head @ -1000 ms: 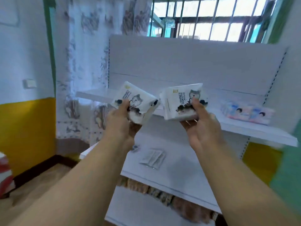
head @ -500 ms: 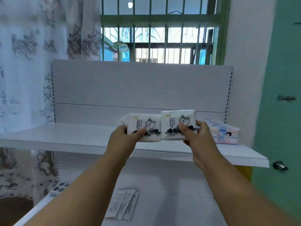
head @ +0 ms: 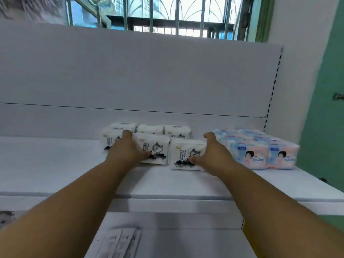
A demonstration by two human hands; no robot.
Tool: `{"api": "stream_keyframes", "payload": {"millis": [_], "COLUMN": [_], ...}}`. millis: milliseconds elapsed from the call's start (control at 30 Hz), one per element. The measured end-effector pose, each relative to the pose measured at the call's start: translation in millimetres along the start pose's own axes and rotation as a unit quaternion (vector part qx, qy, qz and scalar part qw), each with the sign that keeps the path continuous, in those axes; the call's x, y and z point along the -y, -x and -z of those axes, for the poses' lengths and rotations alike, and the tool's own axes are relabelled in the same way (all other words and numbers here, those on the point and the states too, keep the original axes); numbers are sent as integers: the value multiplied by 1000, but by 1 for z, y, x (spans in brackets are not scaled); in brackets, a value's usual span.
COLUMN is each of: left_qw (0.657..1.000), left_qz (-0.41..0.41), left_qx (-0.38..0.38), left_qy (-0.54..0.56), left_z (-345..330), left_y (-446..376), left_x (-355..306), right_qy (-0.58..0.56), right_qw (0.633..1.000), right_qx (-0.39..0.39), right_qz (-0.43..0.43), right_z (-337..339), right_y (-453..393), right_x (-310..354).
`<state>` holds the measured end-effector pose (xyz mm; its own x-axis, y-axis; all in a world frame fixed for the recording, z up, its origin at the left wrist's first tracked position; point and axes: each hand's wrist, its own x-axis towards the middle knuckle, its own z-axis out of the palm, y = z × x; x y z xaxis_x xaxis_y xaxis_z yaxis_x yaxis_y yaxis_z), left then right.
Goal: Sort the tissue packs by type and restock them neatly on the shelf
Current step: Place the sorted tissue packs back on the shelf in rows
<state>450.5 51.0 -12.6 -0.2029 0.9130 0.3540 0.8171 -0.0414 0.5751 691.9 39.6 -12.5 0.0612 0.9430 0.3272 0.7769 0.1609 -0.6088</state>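
I am setting two white cat-print tissue packs down on the upper shelf (head: 55, 164), in front of a back row of the same kind. My left hand (head: 128, 151) is gripping the middle front pack (head: 154, 148), thumb on its printed face and fingers curled over its left end, while my right hand (head: 210, 153) is gripping the right front pack (head: 186, 155) with the thumb low on its face and the fingers wrapped over its top right edge. Both packs are resting on the shelf, touching each other, and the pink-and-blue packs (head: 260, 149) are sitting as a separate group just beside my right hand. I am judging these packs to be light and soft: film-wrapped, squashy and a little slick, so they are likely to dent under a tight pinch and slide easily on the smooth board. Holding them by the short ends and nudging them square seems the safest way to line them up. The back row (head: 149, 128) is partly hidden behind the front packs and my left hand, so I am not counting it with confidence. The print on the wrappers is too blurred to read, and the flat items on the lower shelf (head: 119, 243) are cut off and unclear.
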Motion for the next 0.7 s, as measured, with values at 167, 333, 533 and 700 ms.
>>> {"api": "stream_keyframes", "payload": {"millis": [167, 333, 533, 700], "left_qw": [944, 924, 926, 942], "left_qz": [-66, -83, -80, -140], "left_qx": [-94, -104, -102, -117], "left_qy": [-309, -360, -353, -281], "left_z": [-16, -26, -30, -19], "left_y": [-42, -69, -72, -41], "left_x": [12, 7, 5, -5], "right_qy": [97, 179, 222, 229], "right_qw": [994, 982, 974, 969], "right_qx": [18, 5, 15, -22], "right_qz": [42, 65, 51, 89], "right_z": [-33, -47, -50, -38], "right_y": [-64, -98, -99, -60], "right_x": [2, 6, 17, 42]}}
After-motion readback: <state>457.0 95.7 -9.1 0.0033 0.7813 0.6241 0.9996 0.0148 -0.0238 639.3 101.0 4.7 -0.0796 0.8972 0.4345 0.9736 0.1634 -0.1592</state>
